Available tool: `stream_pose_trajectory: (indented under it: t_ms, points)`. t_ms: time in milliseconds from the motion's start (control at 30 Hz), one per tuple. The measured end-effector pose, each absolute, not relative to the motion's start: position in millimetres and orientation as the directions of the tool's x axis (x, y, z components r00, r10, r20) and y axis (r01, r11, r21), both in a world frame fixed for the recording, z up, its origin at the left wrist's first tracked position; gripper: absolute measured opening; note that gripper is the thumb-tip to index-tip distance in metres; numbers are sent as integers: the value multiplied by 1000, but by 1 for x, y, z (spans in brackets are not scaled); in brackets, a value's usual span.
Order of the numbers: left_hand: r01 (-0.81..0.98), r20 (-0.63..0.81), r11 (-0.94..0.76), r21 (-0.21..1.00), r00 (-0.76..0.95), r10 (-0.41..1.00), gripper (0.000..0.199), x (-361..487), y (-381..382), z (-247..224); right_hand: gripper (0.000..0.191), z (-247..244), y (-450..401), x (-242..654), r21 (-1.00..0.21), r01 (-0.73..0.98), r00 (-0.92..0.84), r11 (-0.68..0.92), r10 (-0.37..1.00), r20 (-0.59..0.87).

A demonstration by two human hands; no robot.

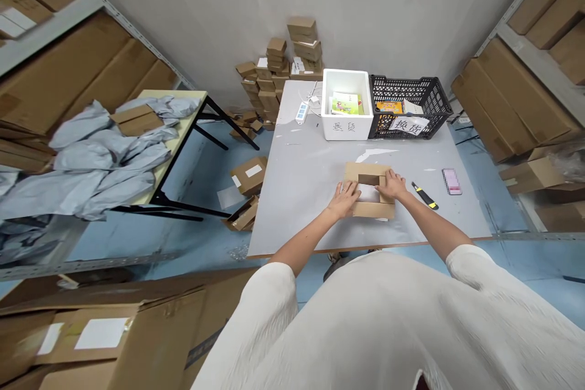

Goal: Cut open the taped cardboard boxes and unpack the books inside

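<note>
A small brown cardboard box sits on the grey table with its flaps folded outward and its top open. Something white and flat lies inside; I cannot make out what it is. At the box's left side, my left hand grips the flap and edge, its fingertips at the opening. My right hand is closed on the right side, with the thumb reaching over the opening. Just right of that hand lies a black and yellow utility knife. A phone with a pink screen rests farther right.
Along the table's back stand a white foam box and a black plastic crate, both holding booklets or packs. A power strip lies beside them. Grey parcels cover the left table; cartons lie on the floor.
</note>
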State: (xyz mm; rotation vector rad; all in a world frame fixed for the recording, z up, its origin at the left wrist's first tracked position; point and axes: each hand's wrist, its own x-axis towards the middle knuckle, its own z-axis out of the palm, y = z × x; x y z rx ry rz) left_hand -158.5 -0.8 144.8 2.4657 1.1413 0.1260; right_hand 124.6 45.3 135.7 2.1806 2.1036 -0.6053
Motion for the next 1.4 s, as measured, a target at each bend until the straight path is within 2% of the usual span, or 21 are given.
stream_pose_trajectory:
  t_ms: [167, 267, 333, 433, 533, 633, 733, 867, 967, 1067, 1200, 1300, 1400]
  points:
    - [742, 26, -509, 436, 555, 832, 96, -180, -21, 156, 86, 132, 43, 120, -205, 974, 29, -101, 944, -330]
    - [787, 32, -430, 442, 465, 885, 99, -189, -23, 158, 84, 134, 43, 119, -215, 971, 28, -105, 941, -337]
    - [840, -9, -387, 380, 422, 907, 104, -191, -17, 158, 84, 137, 44, 120, -224, 968, 23, -109, 935, -354]
    - [896, -156, -365, 252, 410, 898, 119, -188, 0, 159, 88, 140, 46, 124, -236, 964, 23, -125, 919, -393]
    - [896, -319, -381, 227, 438, 840, 139, -181, 22, 160, 91, 143, 47, 131, -272, 952, 13, -140, 908, -420]
    - [891, -425, -384, 241, 453, 784, 157, -175, 45, 159, 91, 146, 47, 141, -353, 921, -11, -164, 896, -444]
    - [875, -484, -411, 254, 484, 729, 166, -174, 60, 154, 91, 146, 43, 155, -487, 855, -59, -179, 899, -434]
    - [845, -465, -457, 278, 535, 706, 170, -178, 65, 146, 88, 141, 34, 179, -695, 688, -62, -209, 937, -343]
    - [843, -454, -452, 291, 538, 710, 172, -183, 62, 144, 83, 134, 24, 200, -773, 575, 25, -266, 951, -309]
    - [844, -431, -450, 291, 535, 726, 170, -185, 57, 144, 80, 127, 13, 219, -762, 576, 123, -297, 953, -278]
    - [846, -417, -454, 279, 533, 737, 167, -185, 53, 145, 72, 119, 2, 228, -617, 727, 215, -301, 953, -212]
    - [848, -413, -450, 281, 530, 741, 166, -186, 52, 144, 55, 119, 2, 213, -530, 814, 159, -236, 969, -188]
    - [849, -411, -443, 289, 528, 743, 164, -191, 52, 142, 50, 124, 7, 187, -536, 824, 51, -182, 967, -249]
